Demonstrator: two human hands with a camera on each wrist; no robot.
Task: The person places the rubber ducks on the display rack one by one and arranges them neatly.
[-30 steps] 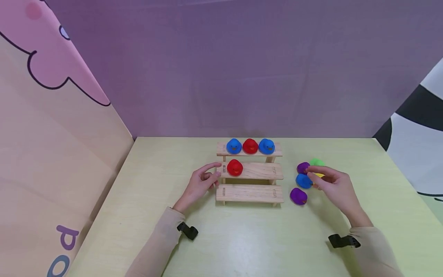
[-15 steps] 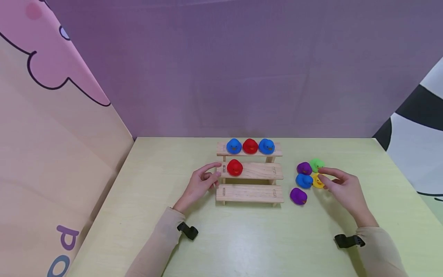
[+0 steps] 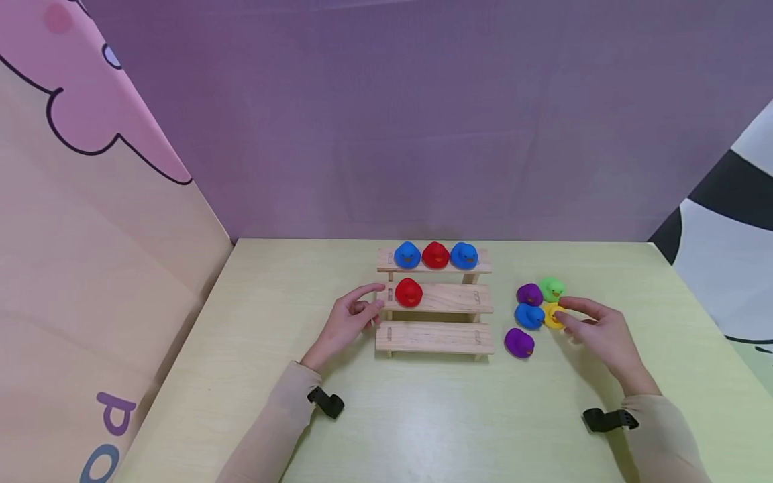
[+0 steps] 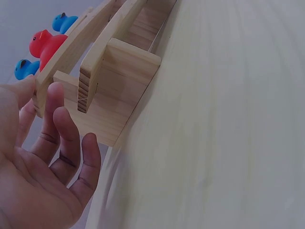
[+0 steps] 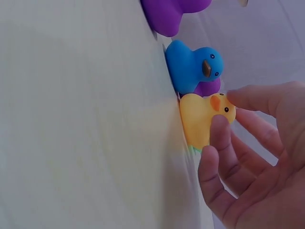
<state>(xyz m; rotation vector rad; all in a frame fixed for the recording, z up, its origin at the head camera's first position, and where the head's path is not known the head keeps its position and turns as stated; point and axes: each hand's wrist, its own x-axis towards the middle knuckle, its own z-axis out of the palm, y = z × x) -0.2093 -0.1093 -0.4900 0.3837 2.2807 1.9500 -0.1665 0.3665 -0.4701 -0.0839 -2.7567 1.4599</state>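
Observation:
My left hand [image 3: 349, 322] grips the left end of the middle step of a three-step wooden stand [image 3: 447, 337], thumb and forefinger at the board's end. On the middle step sits a red rubber duck [image 3: 408, 293]. A blue duck [image 3: 407, 255], a red duck [image 3: 435, 255] and another blue duck [image 3: 464, 255] line the top step. At the right, my right hand [image 3: 604, 337] pinches the head of a yellow rubber duck [image 5: 195, 117] that stands on the table. Part of its body is hidden by the fingers.
Beside the yellow duck are a blue duck [image 3: 529, 316], a green duck [image 3: 552, 289] and a purple duck [image 3: 529, 294]. Another purple duck [image 3: 519, 343] lies nearer the front. A purple backdrop [image 3: 423, 134] rises behind the pale table [image 3: 290, 282].
My right hand has moved right, away from the blue and purple ducks, then down onto the yellow duck, uncovering the green one. My left hand stays on the stand.

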